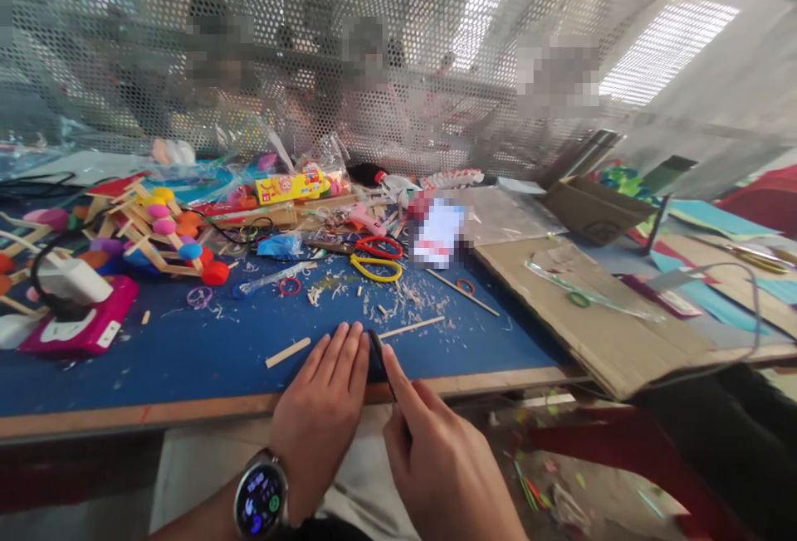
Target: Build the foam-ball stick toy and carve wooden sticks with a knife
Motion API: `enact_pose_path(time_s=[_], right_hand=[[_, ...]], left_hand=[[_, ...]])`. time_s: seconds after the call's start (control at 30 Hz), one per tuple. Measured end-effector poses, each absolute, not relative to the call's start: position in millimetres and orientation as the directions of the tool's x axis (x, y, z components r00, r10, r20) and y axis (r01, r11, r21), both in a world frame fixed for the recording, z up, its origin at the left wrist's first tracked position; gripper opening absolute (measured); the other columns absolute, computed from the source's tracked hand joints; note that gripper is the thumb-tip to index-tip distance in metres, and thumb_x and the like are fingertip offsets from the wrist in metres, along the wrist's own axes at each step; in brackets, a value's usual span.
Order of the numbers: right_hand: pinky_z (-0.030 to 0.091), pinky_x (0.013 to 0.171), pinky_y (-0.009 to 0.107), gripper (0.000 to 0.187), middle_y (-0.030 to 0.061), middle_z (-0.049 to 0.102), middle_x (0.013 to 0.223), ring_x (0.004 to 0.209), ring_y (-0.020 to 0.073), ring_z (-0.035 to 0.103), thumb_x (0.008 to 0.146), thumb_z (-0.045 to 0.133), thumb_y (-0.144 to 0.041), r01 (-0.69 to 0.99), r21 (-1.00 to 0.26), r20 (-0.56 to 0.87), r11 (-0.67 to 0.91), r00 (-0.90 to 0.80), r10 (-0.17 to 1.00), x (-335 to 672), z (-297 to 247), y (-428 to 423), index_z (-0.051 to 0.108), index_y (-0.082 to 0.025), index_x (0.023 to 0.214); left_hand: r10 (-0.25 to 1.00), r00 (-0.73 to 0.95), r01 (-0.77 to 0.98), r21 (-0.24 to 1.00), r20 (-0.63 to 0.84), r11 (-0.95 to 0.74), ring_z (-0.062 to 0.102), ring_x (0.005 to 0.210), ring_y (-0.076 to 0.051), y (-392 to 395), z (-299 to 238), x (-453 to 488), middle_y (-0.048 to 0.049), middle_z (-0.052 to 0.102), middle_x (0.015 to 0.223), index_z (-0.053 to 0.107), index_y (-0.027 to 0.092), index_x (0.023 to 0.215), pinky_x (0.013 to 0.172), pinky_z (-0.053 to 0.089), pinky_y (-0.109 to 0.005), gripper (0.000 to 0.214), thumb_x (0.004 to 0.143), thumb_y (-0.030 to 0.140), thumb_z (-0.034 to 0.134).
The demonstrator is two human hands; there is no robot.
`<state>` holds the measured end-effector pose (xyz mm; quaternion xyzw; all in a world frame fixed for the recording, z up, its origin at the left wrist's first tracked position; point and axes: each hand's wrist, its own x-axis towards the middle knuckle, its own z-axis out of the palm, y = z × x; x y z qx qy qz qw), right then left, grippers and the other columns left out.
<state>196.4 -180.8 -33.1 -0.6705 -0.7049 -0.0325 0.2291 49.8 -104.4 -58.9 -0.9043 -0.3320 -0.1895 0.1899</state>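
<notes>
My left hand (330,396) lies flat by the table's front edge, fingers stretched out and side by side. A smartwatch (261,495) is on its wrist. My right hand (436,450) is closed around a slim black blade-like tool (377,352), probably a cutter knife, with the index finger along it. The tool's tip stands on the table beside my left fingertips. A thin wooden stick (412,326) reaches out to the right from the tool. A short flat wooden stick (287,353) lies left of my left hand; whether they join beneath it is hidden.
Wood shavings (404,296) lie ahead, with yellow-and-red-handled scissors (377,269) behind them. A pink power strip (118,317) and stick-and-pompom models (168,230) stand left. A lit phone (439,232) is at centre, cardboard (560,300) at right. A perforated screen (436,68) rises behind.
</notes>
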Motion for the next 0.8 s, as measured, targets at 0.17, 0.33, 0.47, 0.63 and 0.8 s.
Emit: enact_pose_path(time_s=[0.17,0.33,0.47,0.63,0.8], right_hand=[[0.054,0.04,0.025,0.066,0.0097,0.079,0.096,0.054,0.0203,0.074,0.089,0.042,-0.009,0.96,-0.269,0.4,0.071,0.044,0.915,197,-46,-200,0.053,-0.017,0.154],[0.057,0.043,0.025,0.072,0.0078,0.079,0.096,0.055,0.0194,0.075,0.092,0.039,-0.01,0.944,-0.317,0.333,0.088,0.024,0.943,205,-51,-223,0.039,-0.026,0.163],[0.059,0.044,0.025,0.068,0.0092,0.078,0.12,0.066,0.0197,0.079,0.098,0.036,-0.014,0.929,-0.359,0.345,0.089,0.044,0.938,220,-49,-228,0.035,-0.032,0.164],[0.066,0.062,0.025,0.056,0.0069,0.076,0.131,0.094,0.0223,0.081,0.106,0.041,-0.024,0.935,-0.346,0.439,0.078,0.088,0.894,239,-47,-219,0.041,-0.03,0.161],[0.066,0.073,0.031,0.042,0.0109,0.079,0.118,0.096,0.024,0.079,0.108,0.04,-0.03,0.961,-0.271,0.568,0.053,0.115,0.815,258,-44,-194,0.058,-0.022,0.144]], left_hand=[[0.514,0.717,0.667,-0.249,0.47,-0.702,0.063,0.135,-0.028,-104,-57,50,-0.018,0.061,0.149,0.061,0.001,0.139,0.107,0.058,-0.041,0.053,0.093,0.003,0.036],[0.514,0.722,0.655,-0.218,0.463,-0.724,0.063,0.135,-0.029,-103,-58,49,-0.0194,0.06,0.15,0.056,-0.001,0.143,0.108,0.056,-0.043,0.054,0.093,0.004,0.037],[0.545,0.702,0.658,-0.123,0.459,-0.743,0.06,0.138,-0.03,-106,-56,46,-0.0193,0.058,0.152,0.053,-0.001,0.146,0.11,0.053,-0.044,0.053,0.098,0.022,0.045],[0.586,0.655,0.646,0.049,0.477,-0.762,0.061,0.132,-0.032,-103,-43,45,-0.0192,0.066,0.143,0.056,0.003,0.142,0.106,0.053,-0.046,0.059,0.1,0.044,0.051],[0.683,0.61,0.671,0.196,0.402,-0.715,0.064,0.106,-0.029,-84,-24,49,-0.0092,0.074,0.112,0.073,0.017,0.108,0.09,0.054,-0.045,0.019,0.096,0.015,0.059]])
